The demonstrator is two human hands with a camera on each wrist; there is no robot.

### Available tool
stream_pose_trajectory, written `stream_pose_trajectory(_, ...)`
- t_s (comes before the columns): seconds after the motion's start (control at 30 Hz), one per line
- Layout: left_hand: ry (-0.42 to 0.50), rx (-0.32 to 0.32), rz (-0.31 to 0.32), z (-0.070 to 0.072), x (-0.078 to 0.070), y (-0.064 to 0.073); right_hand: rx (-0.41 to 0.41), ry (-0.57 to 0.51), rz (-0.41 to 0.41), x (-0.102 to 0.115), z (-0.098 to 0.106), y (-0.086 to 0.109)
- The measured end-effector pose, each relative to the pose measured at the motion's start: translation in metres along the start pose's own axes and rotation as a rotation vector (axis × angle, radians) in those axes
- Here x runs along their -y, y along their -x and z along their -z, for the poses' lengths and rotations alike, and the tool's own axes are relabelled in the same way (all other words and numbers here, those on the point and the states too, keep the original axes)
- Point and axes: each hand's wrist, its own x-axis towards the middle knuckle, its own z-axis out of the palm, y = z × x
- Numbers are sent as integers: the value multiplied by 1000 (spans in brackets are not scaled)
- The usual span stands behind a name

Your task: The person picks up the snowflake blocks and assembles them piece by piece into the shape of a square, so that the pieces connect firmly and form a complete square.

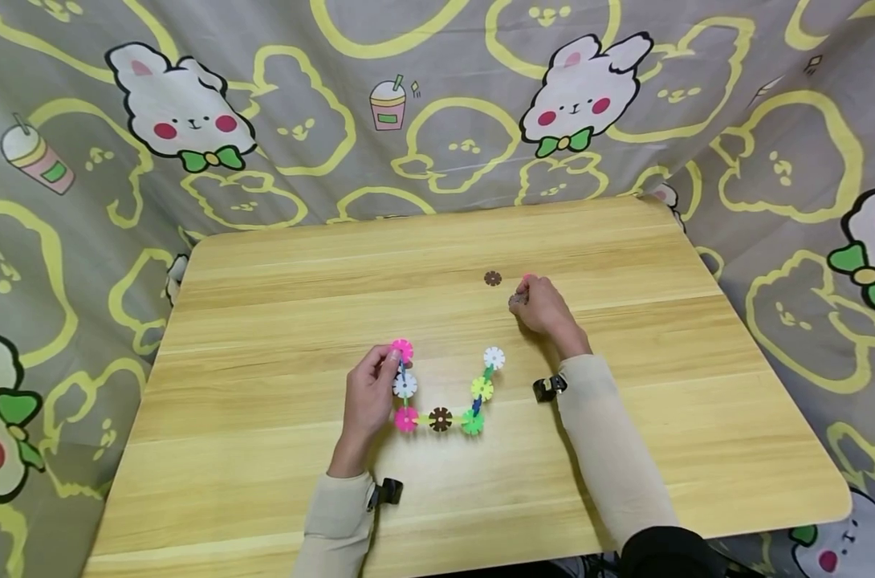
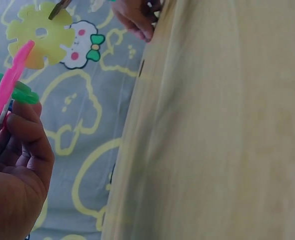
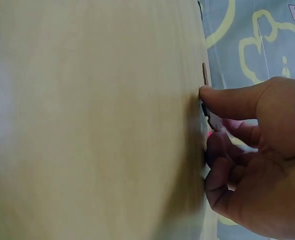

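Note:
My left hand (image 1: 368,393) pinches the left end of a U-shaped chain of notched snowflake discs, near the bright pink disc (image 1: 402,350) at its tip. Along the chain run a white disc (image 1: 404,385), a brown disc (image 1: 441,419), a green disc (image 1: 472,422) and a yellow disc (image 1: 482,389). Another white disc (image 1: 494,358) tops the right arm. Farther back, my right hand (image 1: 546,309) pinches a greyish-brown snowflake disc (image 1: 517,299) between thumb and fingers, low over the table. A bit of pink (image 1: 529,278) shows behind its fingers, mostly hidden.
A loose brown disc (image 1: 493,278) lies flat on the wooden table (image 1: 278,321), just left of the right hand. Patterned grey cloth (image 1: 466,80) hangs behind the table and at both sides. Each wrist wears a small black camera (image 1: 550,388).

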Motion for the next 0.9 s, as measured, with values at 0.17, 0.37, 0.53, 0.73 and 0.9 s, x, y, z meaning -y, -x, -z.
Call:
stream_pose_trajectory(0.17, -12, 0, 37, 0, 1, 0, -5, -34, 32, 4, -5, 10)
stream_pose_trajectory(0.37, -18, 19, 75, 2, -18, 2, -68, -138, 101, 16, -14, 23)
stream_pose_trajectory(0.53, -15, 24, 78, 3, -36, 6, -98, -190, 213, 28, -21, 35)
stream_pose_trajectory(0.73, -9, 26, 73, 2, -35, 6, -109, -216, 319, 38, -25, 46)
stream_pose_trajectory(0.9, -9, 25, 73, 2, -34, 5, -123, -222, 404, 49, -24, 55)
